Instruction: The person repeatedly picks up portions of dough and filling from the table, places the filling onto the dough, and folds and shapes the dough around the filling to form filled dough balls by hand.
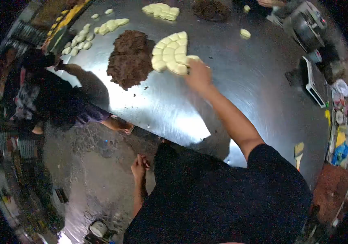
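Note:
My right hand (198,76) is at the lower right corner of a fan-shaped group of pale dough pieces (170,53), its fingers closed on a dough piece at the edge. Left of that group lies a large mound of dark brown filling (130,59), with small crumbs near it. Below the table's front edge, my left hand (140,163) hangs over the floor with its fingers curled; what it may hold is too small to make out.
A person (48,89) in dark clothes stands at the metal table (239,89) on the left. More dough (161,11) and dark filling (210,9) lie at the back. On the right are a metal pot (306,26), a scale (315,81) and a brush (298,154).

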Demonstrator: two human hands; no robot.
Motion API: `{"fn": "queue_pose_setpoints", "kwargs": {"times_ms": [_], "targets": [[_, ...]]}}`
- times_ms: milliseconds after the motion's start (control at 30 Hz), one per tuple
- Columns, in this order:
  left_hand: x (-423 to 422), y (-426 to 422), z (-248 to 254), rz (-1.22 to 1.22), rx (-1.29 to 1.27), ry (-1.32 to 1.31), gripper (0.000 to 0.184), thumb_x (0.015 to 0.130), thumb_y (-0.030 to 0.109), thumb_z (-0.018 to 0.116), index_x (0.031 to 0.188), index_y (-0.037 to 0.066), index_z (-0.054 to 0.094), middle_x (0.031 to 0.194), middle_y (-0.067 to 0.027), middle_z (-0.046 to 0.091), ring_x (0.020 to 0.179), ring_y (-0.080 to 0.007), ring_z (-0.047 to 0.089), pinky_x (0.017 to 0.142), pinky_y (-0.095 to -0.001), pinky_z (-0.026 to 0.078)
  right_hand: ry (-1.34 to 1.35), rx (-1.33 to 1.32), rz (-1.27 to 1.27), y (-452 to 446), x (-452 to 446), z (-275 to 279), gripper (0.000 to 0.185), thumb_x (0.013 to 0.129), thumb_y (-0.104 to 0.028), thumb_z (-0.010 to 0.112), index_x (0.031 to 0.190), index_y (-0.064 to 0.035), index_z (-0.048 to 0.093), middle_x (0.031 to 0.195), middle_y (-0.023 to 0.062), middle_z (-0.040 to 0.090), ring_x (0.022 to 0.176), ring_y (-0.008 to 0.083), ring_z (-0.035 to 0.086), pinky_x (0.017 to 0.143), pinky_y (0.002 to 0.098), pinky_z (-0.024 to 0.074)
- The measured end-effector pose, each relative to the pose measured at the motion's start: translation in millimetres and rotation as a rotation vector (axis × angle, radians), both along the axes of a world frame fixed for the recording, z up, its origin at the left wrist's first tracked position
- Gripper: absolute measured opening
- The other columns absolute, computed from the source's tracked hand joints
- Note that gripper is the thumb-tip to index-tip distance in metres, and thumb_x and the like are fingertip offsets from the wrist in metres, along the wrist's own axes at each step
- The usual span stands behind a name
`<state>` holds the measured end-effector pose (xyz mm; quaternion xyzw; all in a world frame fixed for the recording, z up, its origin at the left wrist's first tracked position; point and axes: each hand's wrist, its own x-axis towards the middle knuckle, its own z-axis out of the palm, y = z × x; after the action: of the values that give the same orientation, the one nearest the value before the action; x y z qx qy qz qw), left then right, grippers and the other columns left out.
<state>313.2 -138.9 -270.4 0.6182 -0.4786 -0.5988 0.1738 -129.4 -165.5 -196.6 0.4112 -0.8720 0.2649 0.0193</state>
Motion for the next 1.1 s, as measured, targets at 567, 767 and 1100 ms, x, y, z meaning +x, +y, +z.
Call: {"fn": "queue_pose_setpoints", "kwargs": {"times_ms": [567,767,1100], "targets": [[-265,42,167,-0.441,-0.614,0.449,0.024,0.089,0.021,0.064,0.100,0.000,0.068,0.091,-0.0121,0.066,0.083,-0.0180,0.063,0.071,-0.0327,0.051,-0.321,-0.825,0.110,132,78,92,0.023,0.091,-0.016,0.055,0.073,-0.0012,0.054,0.064,0.0088,0.051,0.062,0.0111,0.049,0.056,0.0311,0.0402],[-305,77,236,-0.246,-0.558,0.426,0.039,0.095,0.029,0.058,0.071,-0.003,0.061,0.061,-0.0101,0.060,0.060,-0.0164,0.057,0.061,-0.0301,0.046,0.153,-0.844,-0.110,143,56,136,0.033,0.092,-0.015,0.051,0.060,-0.0042,0.051,0.052,0.0070,0.048,0.042,0.0240,0.044,0.043,0.0343,0.0338],[-165,-37,145,-0.002,0.206,0.767,0.040,0.091,0.031,0.063,0.114,0.000,0.053,0.107,-0.0115,0.060,0.091,-0.0233,0.059,0.079,-0.0389,0.051,-0.462,-0.541,0.757,92,125,88,0.014,0.081,-0.013,0.065,0.089,-0.0024,0.068,0.088,0.0118,0.068,0.080,0.0257,0.066,0.078,0.0346,0.0509]]}}
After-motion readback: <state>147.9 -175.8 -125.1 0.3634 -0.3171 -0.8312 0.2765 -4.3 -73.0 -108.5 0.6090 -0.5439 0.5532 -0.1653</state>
